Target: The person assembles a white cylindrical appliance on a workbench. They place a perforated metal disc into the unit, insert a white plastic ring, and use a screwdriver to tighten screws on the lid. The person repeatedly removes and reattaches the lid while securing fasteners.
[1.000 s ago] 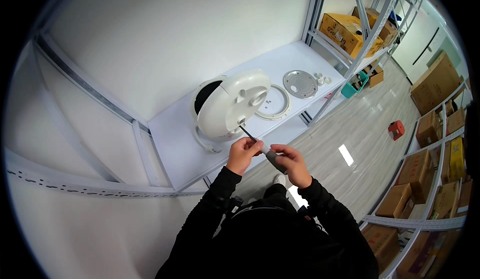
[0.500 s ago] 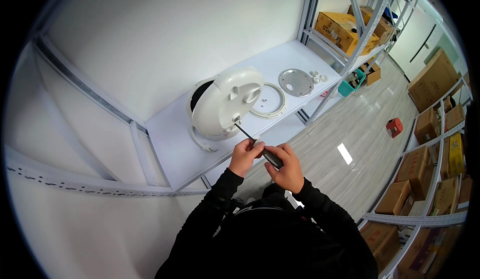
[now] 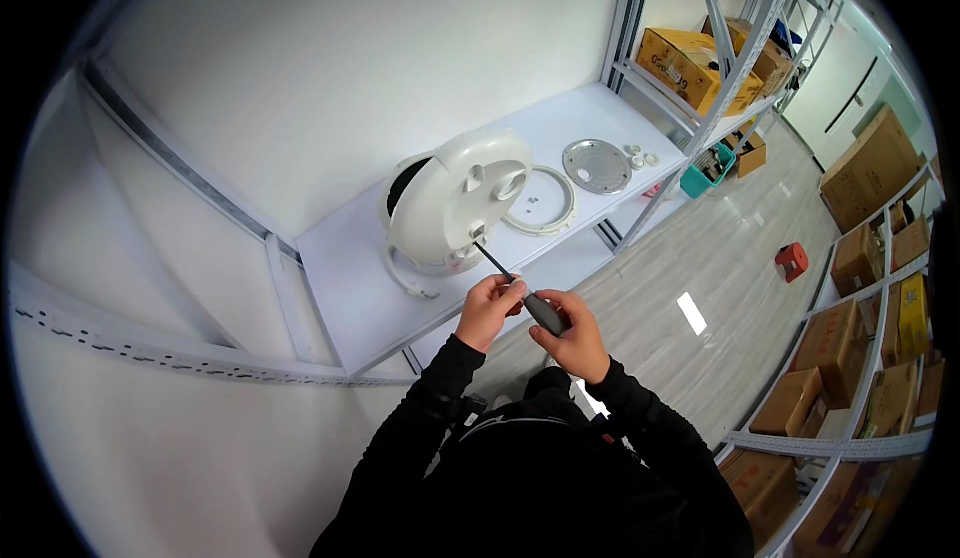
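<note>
white shelf [image 3: 350, 298] ahead; screwdriver [image 3: 541, 309] slants through left fingers [image 3: 512, 293] pinching shaft [image 3: 494, 261], right fingers [image 3: 571, 304] clasping handle [image 3: 543, 312].

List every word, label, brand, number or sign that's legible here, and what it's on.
Yellow box on the upper shelf: bold dark lettering, not transcribed here.
Brown carton on the right-hand shelves: faint print, too blurred to read.
White round housing: no lettering I can make out.
Screwdriver: none I can make out.

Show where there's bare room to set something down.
Bare: left end of the table, left of the cord, and the back strip between wall and metal disc. Crowded: mid-table, around the round white appliance and white ring.
</note>
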The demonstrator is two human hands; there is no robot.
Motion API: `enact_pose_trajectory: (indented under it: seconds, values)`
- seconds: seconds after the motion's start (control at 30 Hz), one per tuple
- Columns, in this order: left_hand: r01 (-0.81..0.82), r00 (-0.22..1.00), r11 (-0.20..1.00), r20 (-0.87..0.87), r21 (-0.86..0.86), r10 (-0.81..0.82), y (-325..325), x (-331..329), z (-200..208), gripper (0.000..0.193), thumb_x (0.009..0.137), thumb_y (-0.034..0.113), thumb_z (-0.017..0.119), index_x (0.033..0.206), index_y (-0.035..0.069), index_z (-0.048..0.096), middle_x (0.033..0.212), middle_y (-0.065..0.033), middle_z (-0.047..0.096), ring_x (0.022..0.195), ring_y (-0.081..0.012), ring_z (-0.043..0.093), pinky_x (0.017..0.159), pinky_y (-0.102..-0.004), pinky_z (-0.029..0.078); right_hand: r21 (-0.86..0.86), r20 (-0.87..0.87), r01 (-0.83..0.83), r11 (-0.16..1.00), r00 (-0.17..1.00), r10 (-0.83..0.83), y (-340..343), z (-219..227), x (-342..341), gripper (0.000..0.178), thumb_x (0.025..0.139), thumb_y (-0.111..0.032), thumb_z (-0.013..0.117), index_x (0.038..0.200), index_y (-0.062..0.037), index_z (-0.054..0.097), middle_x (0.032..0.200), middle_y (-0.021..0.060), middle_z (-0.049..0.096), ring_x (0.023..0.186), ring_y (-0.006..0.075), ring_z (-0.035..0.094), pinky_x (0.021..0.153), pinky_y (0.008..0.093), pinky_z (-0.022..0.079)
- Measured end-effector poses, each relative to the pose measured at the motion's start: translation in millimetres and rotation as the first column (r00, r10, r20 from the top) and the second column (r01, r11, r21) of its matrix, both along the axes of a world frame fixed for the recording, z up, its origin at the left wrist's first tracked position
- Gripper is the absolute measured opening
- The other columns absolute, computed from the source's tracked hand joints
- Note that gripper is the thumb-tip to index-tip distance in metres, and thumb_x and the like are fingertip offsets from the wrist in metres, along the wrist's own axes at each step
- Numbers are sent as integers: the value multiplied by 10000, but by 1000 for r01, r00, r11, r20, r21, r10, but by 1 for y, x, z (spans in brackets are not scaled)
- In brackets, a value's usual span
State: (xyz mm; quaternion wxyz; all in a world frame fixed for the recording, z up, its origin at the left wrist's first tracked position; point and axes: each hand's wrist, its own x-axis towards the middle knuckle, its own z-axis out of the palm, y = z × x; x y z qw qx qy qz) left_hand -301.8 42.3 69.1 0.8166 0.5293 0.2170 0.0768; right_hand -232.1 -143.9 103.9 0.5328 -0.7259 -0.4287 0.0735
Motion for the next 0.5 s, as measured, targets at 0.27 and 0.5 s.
enact_pose_trajectory:
  seconds: [0.27, 0.5]
  values:
    - [-15, 985, 983, 165, -181, 45, -6, -2, -2, 346, 1013, 135, 651, 1303, -27, 556, 1092, -90, 677, 1016, -167, 673, 895, -356, 569, 193, -955, -124, 973, 205, 216, -4, 7, 16, 426, 961, -159, 667, 1352, -28, 560, 1050, 81, 617, 665, 152, 580, 638, 263, 477]
    - [-9, 1000, 1000, 9, 19, 8, -5, -1, -5, 317, 1026, 123, 624, 1304, -16, 563, 1155, -109, 680, 1017, -173, 674, 894, -347, 569, -52, -63, -9, 999, 998, 5, 2, -3, -2, 390, 968, -153, 648, 1333, -32, 582, 1066, 69, 589, 682, 142, 579, 654, 267, 484]
